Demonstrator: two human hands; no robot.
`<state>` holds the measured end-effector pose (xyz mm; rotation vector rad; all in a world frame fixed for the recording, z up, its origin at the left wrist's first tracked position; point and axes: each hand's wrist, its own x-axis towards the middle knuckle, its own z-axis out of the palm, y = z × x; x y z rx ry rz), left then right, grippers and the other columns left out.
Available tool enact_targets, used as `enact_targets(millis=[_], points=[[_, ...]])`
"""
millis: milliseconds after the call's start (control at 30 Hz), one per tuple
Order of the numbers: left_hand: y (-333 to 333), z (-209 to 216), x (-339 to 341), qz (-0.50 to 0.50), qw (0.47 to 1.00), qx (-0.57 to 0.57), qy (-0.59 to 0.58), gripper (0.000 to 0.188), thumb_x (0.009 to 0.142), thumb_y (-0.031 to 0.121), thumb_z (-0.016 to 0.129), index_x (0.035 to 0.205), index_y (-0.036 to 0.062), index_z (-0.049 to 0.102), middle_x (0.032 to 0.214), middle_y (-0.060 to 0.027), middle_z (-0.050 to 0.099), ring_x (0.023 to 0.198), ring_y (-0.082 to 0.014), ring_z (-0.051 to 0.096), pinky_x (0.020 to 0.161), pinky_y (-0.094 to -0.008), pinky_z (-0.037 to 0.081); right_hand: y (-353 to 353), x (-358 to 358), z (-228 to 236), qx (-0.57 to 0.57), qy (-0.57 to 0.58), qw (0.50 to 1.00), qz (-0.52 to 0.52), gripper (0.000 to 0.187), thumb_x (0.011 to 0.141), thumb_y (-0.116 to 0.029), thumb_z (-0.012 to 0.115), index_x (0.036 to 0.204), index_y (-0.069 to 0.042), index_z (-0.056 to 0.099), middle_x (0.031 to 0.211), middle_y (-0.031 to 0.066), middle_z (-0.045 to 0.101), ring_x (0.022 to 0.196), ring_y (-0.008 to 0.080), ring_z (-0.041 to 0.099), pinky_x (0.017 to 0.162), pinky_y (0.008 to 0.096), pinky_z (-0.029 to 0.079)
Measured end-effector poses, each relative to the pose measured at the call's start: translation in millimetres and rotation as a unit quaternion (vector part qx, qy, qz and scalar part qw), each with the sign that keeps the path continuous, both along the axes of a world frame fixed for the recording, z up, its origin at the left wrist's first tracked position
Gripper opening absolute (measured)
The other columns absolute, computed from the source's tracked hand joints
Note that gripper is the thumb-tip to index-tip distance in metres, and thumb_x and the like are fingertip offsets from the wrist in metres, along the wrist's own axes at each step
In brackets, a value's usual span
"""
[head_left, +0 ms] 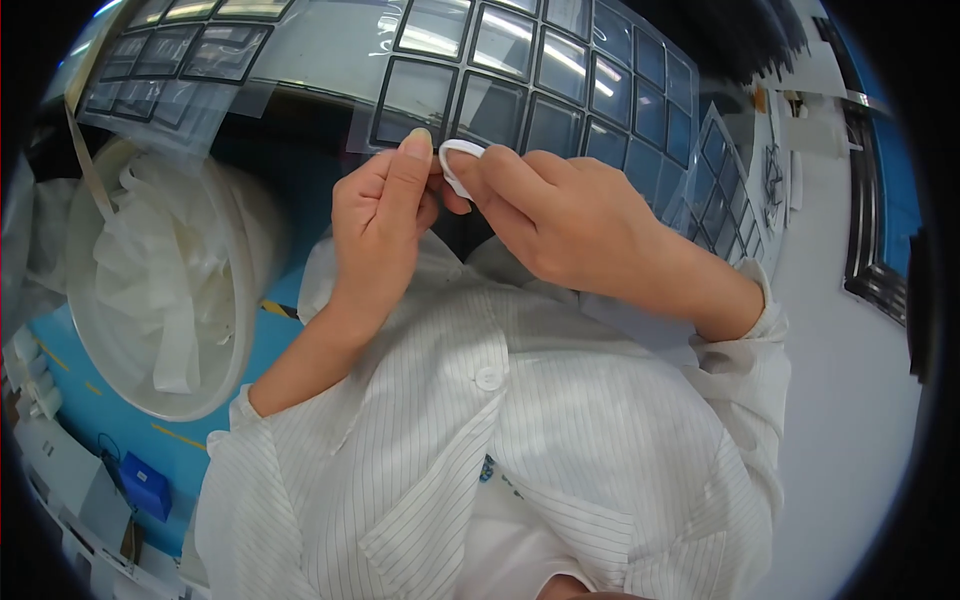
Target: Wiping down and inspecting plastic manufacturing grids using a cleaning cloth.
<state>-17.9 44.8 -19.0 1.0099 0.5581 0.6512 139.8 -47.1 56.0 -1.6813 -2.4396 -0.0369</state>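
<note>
My left hand [385,205] is closed with its thumb up and fingers curled, at the near edge of a clear sheet with a grid of black rectangular frames [492,108]. Whatever lies between its thumb and fingers is hidden. Close beside it, my right hand [570,215] is closed on a small white piece [459,149], soft-looking like cloth, which curves around a fingertip. A narrow gap separates the white piece from my left thumb. Both hands are held in front of my body, over the near edge of the sheet.
At left stands a white bin [240,290] with crumpled whitish strips [165,270]. Another framed sheet [185,60] overhangs the table at upper left; a third [722,185] lies at right. A blue box [146,487] sits at lower left on the blue floor [185,455].
</note>
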Motion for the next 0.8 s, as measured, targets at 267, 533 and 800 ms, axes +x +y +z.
enact_targets(millis=[267,533,800], points=[[-2.4,0.9,0.2,0.0,1.0,0.0,-0.01,0.041,0.106,0.031,0.051,0.09,-0.001,0.07,0.069,-0.004,0.064,0.056,-0.0022,0.041,0.051,-0.0194,0.031,0.8,0.7,3.3,-0.017,-0.025,1.0,0.002,0.038,0.086,-0.007,0.066,0.123,0.003,0.063,0.087,0.0029,0.048,0.061,0.0115,0.052,0.048,0.0253,0.044],[-3.9,10.3,2.2,-0.004,1.0,-0.008,0.011,0.04,0.106,0.029,0.051,0.09,-0.0016,0.071,0.07,-0.0023,0.063,0.054,-0.0013,0.035,0.049,-0.0199,0.029,-13.3,1.0,17.2,-0.209,0.262,0.942,-0.034,0.021,0.098,-0.022,0.063,0.108,-0.004,0.068,0.082,0.0053,0.06,0.062,0.0188,0.06,0.058,0.03,0.049],[-2.1,4.1,1.1,-0.01,1.0,-0.025,0.006,0.031,0.102,0.026,0.06,0.09,-0.0004,0.071,0.072,-0.0019,0.066,0.054,-0.0007,0.04,0.049,-0.0191,0.03,-20.7,7.1,3.6,-0.074,0.186,0.979,0.029,0.042,0.074,0.001,0.07,0.116,-0.003,0.067,0.084,0.0052,0.056,0.06,0.0163,0.057,0.045,0.027,0.046]])
